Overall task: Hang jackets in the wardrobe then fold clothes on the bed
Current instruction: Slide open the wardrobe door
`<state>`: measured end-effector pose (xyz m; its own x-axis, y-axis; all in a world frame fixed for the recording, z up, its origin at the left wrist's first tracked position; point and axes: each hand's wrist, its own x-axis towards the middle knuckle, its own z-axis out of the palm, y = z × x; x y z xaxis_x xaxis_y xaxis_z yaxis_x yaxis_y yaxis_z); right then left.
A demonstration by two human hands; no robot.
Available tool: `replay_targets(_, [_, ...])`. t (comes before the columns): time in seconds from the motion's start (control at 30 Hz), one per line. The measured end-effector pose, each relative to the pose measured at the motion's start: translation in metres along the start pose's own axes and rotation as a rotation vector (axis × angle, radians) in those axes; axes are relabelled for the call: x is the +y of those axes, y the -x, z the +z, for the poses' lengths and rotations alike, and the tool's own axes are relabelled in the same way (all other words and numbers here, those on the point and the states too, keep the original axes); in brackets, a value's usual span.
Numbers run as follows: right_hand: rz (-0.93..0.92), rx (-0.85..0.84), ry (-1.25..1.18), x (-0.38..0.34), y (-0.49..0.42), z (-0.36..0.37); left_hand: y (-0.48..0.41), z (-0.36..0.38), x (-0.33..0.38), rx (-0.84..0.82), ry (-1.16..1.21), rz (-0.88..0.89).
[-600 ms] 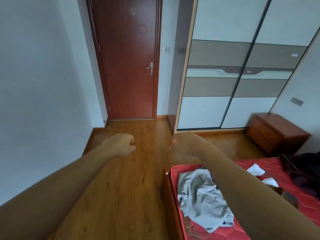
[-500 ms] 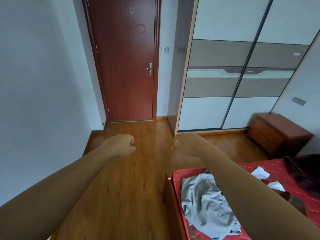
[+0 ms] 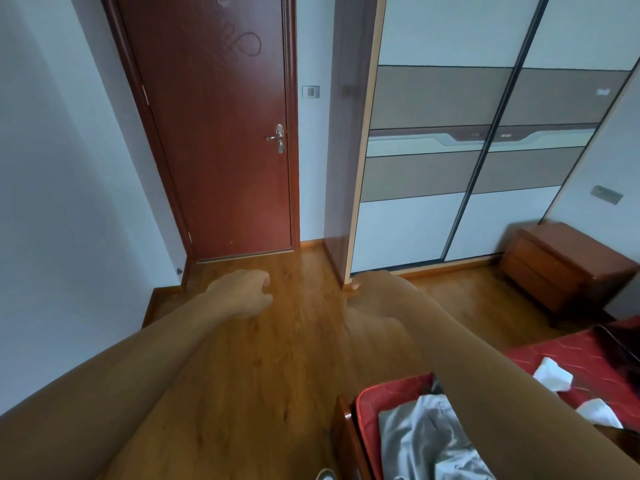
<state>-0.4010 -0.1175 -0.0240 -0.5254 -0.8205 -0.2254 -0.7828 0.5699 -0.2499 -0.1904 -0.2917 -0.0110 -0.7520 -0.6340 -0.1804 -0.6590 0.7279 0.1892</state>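
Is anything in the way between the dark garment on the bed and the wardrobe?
Yes: both sliding doors of the wardrobe are shut, covering its inside. Nothing visible lies on the floor between the bed and the wardrobe. The dark garment lies at the bed's right edge.

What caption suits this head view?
Left hand and right hand, curled and empty, extend over the floor before the closed wardrobe; grey garment lies on the red bed.

We hold both bare arms stretched forward; left hand and right hand curled into empty fists, near but apart.
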Motion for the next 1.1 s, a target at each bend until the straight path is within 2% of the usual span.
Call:
replay_targets(0.3, [0.056,-0.011,-0.028,0.05,-0.187,-0.063,-0.211,-0.043,0.019,-0.037,-0.048,0.045])
replay_targets(0.57, [0.122,-0.004,-0.029,0.085,-0.314,-0.119,-0.386,-0.072,0.035,-0.057,-0.047,0.126])
replay_targets(0.93, [0.341,0.01,-0.093,0.155,-0.504,-0.158,-0.656,-0.076,0.067,-0.152,-0.042,0.33])
replay_targets(1.1, [0.457,0.025,-0.129,0.192,-0.56,-0.181,-0.748,-0.086,0.105,-0.19,-0.103,0.414])
